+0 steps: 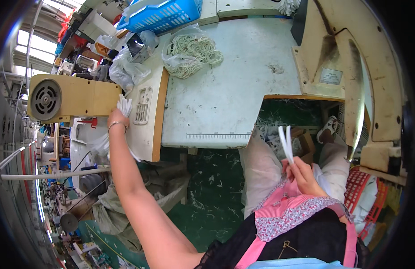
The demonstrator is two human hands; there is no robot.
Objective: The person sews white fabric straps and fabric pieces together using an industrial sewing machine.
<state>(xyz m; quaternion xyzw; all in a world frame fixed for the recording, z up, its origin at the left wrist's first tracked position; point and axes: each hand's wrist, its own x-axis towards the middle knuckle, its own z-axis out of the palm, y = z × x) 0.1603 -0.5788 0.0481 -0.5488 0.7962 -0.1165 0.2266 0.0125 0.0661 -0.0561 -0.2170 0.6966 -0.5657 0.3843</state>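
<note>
My left arm reaches far out to the left. My left hand (118, 118) is closed around a bundle of white strips (124, 105), whose ends fan out above the fingers, beside a switch panel on a white tabletop. More white strips (100, 144) hang down below that hand. Over my lap, my right hand (304, 175) pinches a folded white elastic-like strip (286, 142), with two flat lengths standing up from the fingertips. Its lower end is hidden behind the fingers.
A cream sewing machine (321, 62) stands at the right of the pale worktable (243, 67). Coiled whitish cord (194, 54) in a plastic bag and a blue basket (165, 15) are at the back. Another machine head (73, 97) sits far left; a red basket (353, 184), right.
</note>
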